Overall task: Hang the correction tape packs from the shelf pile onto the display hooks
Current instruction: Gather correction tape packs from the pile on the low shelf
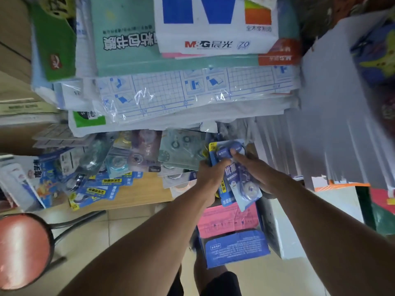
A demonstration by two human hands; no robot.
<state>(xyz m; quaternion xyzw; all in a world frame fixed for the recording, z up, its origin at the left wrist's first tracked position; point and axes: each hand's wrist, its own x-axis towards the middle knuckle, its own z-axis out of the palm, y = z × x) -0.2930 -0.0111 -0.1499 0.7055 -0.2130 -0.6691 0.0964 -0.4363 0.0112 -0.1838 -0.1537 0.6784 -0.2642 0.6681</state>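
Observation:
Both my hands hold a small stack of blue correction tape packs point(234, 178) at the centre right, in front of the shelf. My left hand point(210, 174) grips the stack's left edge. My right hand point(256, 174) pinches the top pack, its fingertips on the upper part of the card. More correction tape packs point(102, 186) lie fanned out in a pile on the wooden shelf point(147, 189) to the left. Other blister packs point(147, 154) lie further back under the paper stack. No display hooks are plainly visible.
A tall heap of book-cover film and paper packs point(171, 82) overhangs the shelf. White sheets point(333, 116) slope down at the right. Below my hands stands an open blue carton point(235, 246) with a pink sheet. A red round stool point(23, 251) sits at the lower left.

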